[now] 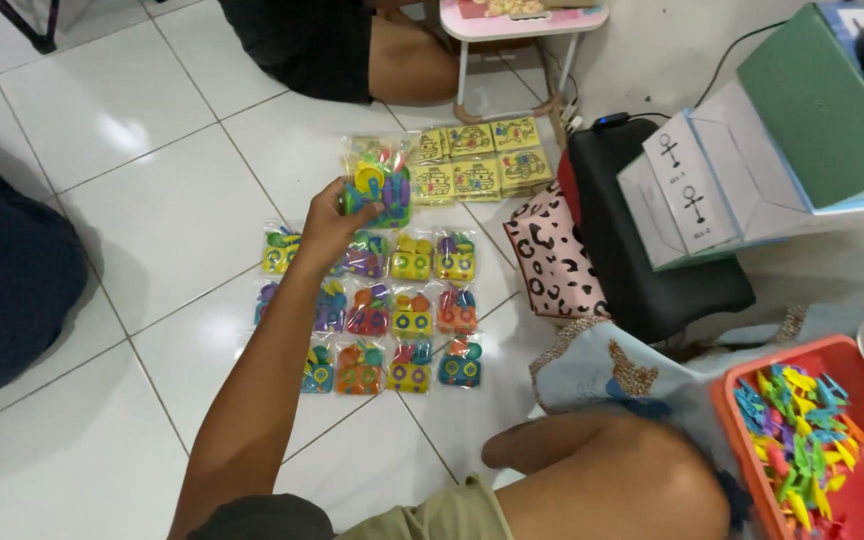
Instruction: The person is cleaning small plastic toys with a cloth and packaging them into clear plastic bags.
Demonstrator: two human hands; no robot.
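Your left hand [324,228] is closing its fingers on a toy bag [380,192], holding it just above the rows of toy bags [392,310].

Glossy white tiled floor [152,190] (reflecting light) with a small pink-topped table [522,22].

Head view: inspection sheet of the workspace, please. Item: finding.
Surface: white tiled floor, glossy.
Job's things: clear toy packet held above rows of toy packets laid in a grid.
Clutter: yellow printed cards, leopard-print pouch, red bin of coloured plastic pieces.
Grips: left hand closed on the packet; right hand not in view.
Cables: black cable along the wall.
Surroundings: another person's leg, small pink table, green box.
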